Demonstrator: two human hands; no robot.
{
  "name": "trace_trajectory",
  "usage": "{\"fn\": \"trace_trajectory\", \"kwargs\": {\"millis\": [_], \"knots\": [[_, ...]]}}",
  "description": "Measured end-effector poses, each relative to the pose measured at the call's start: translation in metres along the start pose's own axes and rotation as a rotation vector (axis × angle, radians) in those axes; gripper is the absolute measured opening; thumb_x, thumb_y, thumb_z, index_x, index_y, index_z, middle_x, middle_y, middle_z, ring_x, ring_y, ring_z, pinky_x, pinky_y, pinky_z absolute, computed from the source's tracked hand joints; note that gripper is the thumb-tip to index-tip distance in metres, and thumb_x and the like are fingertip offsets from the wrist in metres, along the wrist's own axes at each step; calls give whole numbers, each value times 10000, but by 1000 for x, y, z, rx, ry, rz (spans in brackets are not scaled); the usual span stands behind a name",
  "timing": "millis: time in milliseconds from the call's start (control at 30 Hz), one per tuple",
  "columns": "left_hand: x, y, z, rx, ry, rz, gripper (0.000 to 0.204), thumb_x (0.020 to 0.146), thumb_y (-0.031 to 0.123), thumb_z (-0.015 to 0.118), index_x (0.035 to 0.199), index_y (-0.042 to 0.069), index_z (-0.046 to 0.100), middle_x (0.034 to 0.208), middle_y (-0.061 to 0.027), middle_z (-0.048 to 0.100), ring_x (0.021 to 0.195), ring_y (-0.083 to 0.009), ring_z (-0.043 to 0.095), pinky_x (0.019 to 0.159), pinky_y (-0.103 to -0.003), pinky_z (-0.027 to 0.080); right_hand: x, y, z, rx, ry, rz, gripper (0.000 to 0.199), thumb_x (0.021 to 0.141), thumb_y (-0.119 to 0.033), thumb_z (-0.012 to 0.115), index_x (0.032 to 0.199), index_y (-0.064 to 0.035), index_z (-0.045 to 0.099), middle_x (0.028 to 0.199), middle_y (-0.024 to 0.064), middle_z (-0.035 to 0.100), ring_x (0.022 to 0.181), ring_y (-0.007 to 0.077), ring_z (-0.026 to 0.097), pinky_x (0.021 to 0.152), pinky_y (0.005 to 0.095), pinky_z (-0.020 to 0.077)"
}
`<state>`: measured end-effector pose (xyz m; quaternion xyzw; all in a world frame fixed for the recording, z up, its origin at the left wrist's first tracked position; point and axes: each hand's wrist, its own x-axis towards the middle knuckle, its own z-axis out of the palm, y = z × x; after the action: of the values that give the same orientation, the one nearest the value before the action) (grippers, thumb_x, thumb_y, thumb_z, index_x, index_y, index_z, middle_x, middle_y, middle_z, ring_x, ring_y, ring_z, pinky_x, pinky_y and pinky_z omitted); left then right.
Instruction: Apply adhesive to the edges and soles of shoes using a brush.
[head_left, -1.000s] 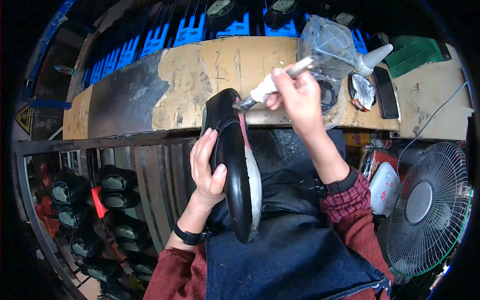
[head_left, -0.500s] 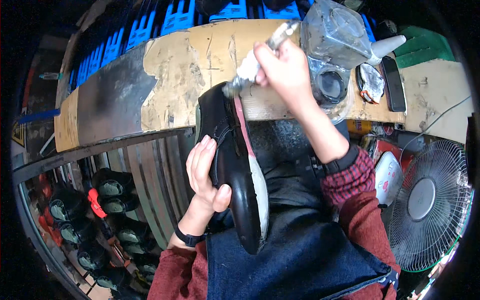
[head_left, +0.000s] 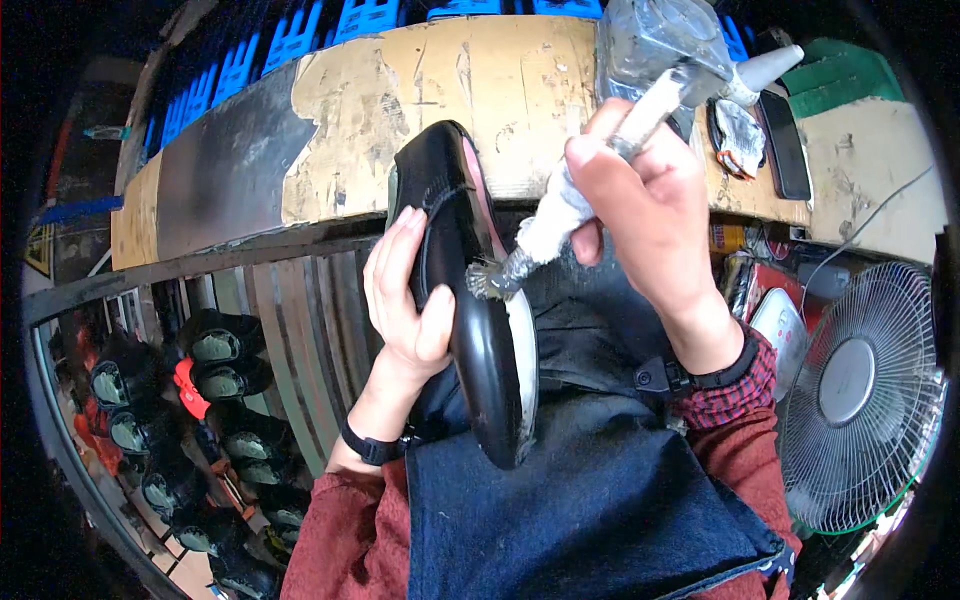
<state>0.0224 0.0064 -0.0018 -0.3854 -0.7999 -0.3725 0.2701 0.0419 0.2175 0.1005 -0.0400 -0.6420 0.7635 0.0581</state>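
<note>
A black shoe [head_left: 487, 370] lies lengthwise over my lap, its far end at the workbench edge. Along its right side runs a pink strip at the far part and a white band at the near part. My left hand [head_left: 405, 310] grips the shoe from the left, thumb on top and fingers along its side. In my right hand [head_left: 655, 210] is a brush [head_left: 548, 228] with a white-wrapped, crusted handle. Its bristles touch the shoe's right edge, around where pink gives way to white.
A cardboard-topped workbench [head_left: 400, 110] spans the far side. On its right stand a cloudy plastic container [head_left: 665, 50], a crumpled foil-like piece [head_left: 738, 138] and a dark phone [head_left: 785, 145]. A fan [head_left: 855, 385] stands at right; several black shoes [head_left: 225, 345] sit on a rack at left.
The brush has come from the shoe's far end down along its right edge toward me. My left hand keeps its hold on the shoe.
</note>
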Motion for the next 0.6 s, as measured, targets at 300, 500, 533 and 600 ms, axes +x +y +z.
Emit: {"fn": "trace_trajectory", "kwargs": {"millis": [300, 500, 533, 600], "knots": [[13, 7, 6, 112, 15, 3, 553, 756, 52, 667, 1250, 72, 419, 1251, -244, 517, 1072, -383, 567, 885, -448, 463, -45, -21, -7, -227, -206, -584, 139, 888, -111, 566, 959, -22, 485, 766, 181, 629, 526, 145, 573, 448, 231, 459], [20, 4, -1, 51, -89, -130, 663, 733, 75, 698, 1328, 83, 407, 1252, -210, 527, 1092, -359, 559, 907, -427, 447, -49, -33, -13, -27, -526, -746, 260, 835, -160, 683, 920, 1, 497, 822, 254, 639, 559, 183, 610, 491, 276, 521], [24, 4, -4, 7, -92, -138, 669, 729, 77, 702, 1330, 83, 409, 1252, -204, 528, 1094, -356, 559, 910, -428, 447, -48, -37, -13, -63, -549, -803, 259, 831, -158, 689, 896, 7, 502, 816, 260, 640, 556, 186, 616, 487, 283, 526], [35, 5, -10, -116, -93, -150, 663, 725, 92, 709, 1325, 77, 427, 1244, -194, 540, 1096, -352, 561, 920, -425, 447, -46, -46, -15, -182, -566, -888, 251, 813, -143, 697, 858, 13, 506, 808, 249, 648, 558, 194, 618, 486, 289, 525]]}}
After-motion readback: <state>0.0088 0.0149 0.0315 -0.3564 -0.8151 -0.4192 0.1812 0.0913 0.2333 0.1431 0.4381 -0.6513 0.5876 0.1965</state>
